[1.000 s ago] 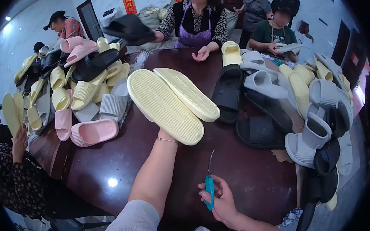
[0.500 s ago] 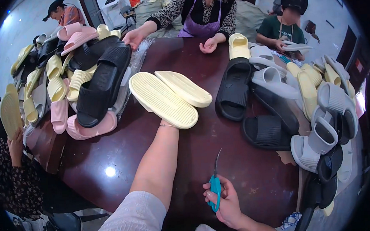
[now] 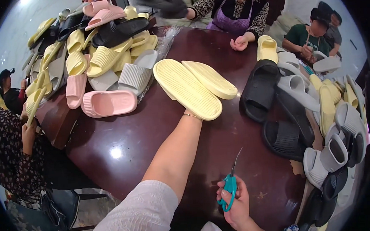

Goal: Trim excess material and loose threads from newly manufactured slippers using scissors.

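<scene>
Clamped under the left hand [image 3: 192,115] near the frame's middle is a pair of pale yellow slippers [image 3: 194,86], soles up, side by side on the dark red worktop [image 3: 123,139]; the hand itself is mostly hidden beneath the nearer sole, so only the wrist with its thin bracelet shows. Heaps of slippers fill both sides: pink, grey, yellow and black ones in the slipper pile [image 3: 93,49] at upper left, black and grey ones in the stack of slippers [image 3: 302,117] along the right. At lower centre the right hand [image 3: 235,205] is closed round the teal handles of small scissors [image 3: 229,184], blades together and pointing up toward the pair. I'd judge trimming goes best with the pair held steady and the blades brought close before opening.
</scene>
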Demonstrator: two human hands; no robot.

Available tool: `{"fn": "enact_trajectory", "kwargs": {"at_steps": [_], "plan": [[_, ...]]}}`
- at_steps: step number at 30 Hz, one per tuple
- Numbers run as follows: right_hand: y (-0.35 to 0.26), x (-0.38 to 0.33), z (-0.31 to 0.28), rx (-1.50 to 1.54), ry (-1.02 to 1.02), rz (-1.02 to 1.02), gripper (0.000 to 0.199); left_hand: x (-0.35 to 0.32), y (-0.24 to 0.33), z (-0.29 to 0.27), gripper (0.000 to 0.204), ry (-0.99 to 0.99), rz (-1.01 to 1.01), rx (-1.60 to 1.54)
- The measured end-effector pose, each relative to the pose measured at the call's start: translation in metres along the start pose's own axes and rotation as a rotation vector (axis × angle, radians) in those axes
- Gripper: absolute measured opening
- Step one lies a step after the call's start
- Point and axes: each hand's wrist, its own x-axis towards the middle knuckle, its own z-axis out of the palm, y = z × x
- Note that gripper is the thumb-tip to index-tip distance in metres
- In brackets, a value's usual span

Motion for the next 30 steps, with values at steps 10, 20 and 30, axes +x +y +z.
{"fn": "enact_trajectory", "kwargs": {"at_steps": [10, 20, 30], "plan": [[0.001, -0.001, 0.001, 0.051, -0.013, -0.048, 0.048, -0.003, 0.013, 0.001, 0.049, -0.134, 0.027, 0.179], [-0.014, -0.010, -0.003, 0.071, -0.057, -0.182, 0.044, -0.108, 0.057, 0.088, 0.032, -0.453, 0.448, 0.815], [-0.037, -0.001, -0.012, 0.117, 0.087, -0.431, 0.044, -0.233, 0.057, 0.070, 0.025, -0.757, 0.920, 2.165]]}}
